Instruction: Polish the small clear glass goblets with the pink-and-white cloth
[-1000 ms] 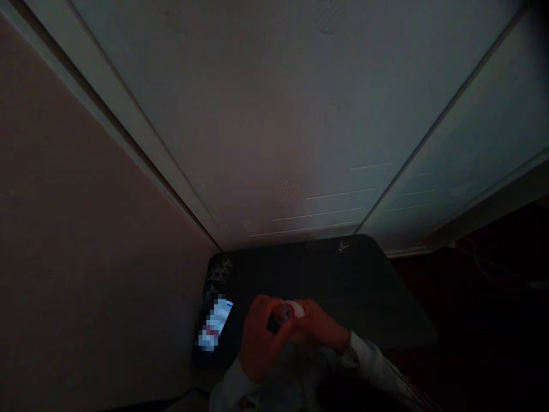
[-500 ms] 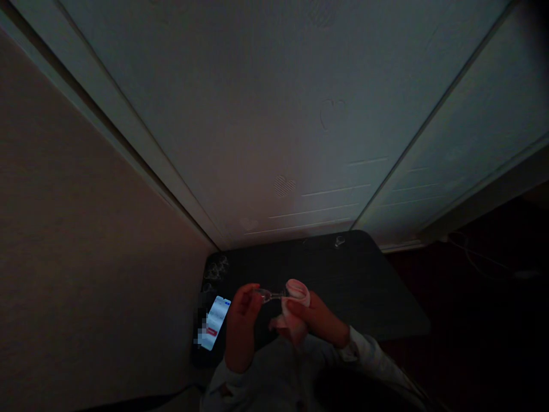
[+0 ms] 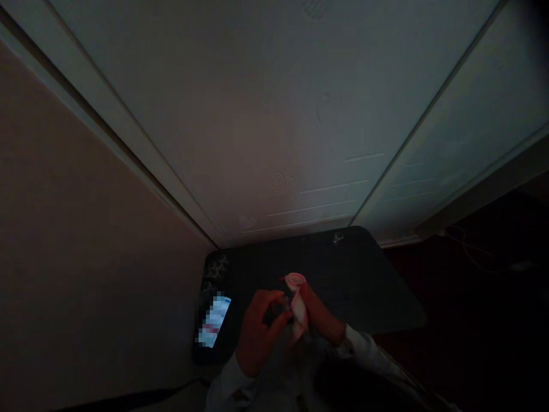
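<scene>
In the head view my left hand is closed, thumb and fingers pinching a small clear stemmed glass. Most of that glass is hidden by the fingers and by a pink and white cloth. My right hand grips the cloth, which is bunched against the glass, with one end hanging down. Both hands meet above the near side of a dark table, close to my body. The dim light leaves the finger detail unclear.
A lit phone lies at the table's left edge. Behind it stand several clear glass items. Another small glass item sits near the back edge. A pale panel rises behind the table, and a wall borders the left.
My left hand has moved right, up against the cloth, and its grip on the glass has turned. The glass is now mostly covered. The cloth has been folded round in my right hand.
</scene>
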A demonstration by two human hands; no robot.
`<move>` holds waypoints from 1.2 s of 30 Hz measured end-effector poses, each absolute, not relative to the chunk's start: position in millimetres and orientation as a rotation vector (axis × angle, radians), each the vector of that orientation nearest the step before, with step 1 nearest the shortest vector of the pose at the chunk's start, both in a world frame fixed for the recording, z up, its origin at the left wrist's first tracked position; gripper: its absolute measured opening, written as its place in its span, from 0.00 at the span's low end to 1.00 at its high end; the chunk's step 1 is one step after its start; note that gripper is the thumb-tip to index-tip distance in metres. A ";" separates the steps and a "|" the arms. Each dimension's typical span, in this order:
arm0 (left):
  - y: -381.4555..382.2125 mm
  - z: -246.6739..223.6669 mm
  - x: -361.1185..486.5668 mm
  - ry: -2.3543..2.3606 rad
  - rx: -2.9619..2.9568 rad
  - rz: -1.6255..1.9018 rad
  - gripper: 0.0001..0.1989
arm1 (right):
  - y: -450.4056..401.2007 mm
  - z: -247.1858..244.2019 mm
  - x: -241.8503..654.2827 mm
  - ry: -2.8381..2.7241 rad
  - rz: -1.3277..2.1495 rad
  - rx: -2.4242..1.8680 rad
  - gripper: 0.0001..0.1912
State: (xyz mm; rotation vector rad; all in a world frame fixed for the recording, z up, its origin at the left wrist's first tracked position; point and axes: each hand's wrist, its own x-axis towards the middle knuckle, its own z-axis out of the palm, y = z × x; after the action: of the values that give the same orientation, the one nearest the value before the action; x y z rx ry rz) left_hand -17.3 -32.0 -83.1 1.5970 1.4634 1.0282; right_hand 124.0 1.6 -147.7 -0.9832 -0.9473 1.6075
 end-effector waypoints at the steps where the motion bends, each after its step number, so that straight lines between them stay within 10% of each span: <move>1: -31.6 -81.3 -17.5 1.458 1.646 1.014 0.10 | 2.8 -150.0 122.5 -0.924 1.567 -1.033 0.31; 36: -26.6 -94.9 -14.8 1.346 2.073 0.875 0.10 | 8.2 -128.4 122.5 -0.791 1.718 -1.184 0.26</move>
State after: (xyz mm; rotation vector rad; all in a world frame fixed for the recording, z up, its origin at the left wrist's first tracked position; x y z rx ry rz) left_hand -14.8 -26.6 -94.9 2.0734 1.3461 0.8753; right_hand 122.5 8.2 -128.4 -1.1844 -0.7913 1.7184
